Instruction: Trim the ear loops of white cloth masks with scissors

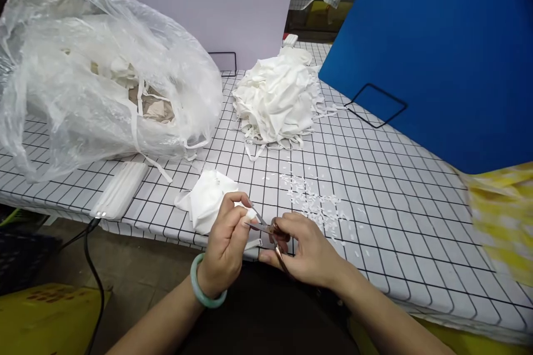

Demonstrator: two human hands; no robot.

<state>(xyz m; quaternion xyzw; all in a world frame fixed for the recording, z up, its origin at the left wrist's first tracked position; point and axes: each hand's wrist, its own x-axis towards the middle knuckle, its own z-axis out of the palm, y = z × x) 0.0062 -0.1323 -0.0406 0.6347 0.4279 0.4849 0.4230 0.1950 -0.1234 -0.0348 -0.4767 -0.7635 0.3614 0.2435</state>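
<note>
My right hand (300,247) has its fingers through the handles of a pair of scissors (262,227). The blades are spread apart and point left. Facing them, my left hand (229,238), with a pale green bangle at the wrist, is closed in a pinch on a white fabric strap (251,214). The tip of the strap lies close to the blades; whether they touch it I cannot tell. A white cloth piece (210,197) rests on the table just behind my left hand, partly hidden by it. Small white clippings (318,205) are scattered beyond my right hand.
A heap of white strapped cloth pieces (278,100) sits further back on the checked tablecloth (395,205). At left are a clear plastic bag (179,55) with more pieces and a white corded device (120,189). A lilac panel (208,5) and blue panel (437,55) stand behind.
</note>
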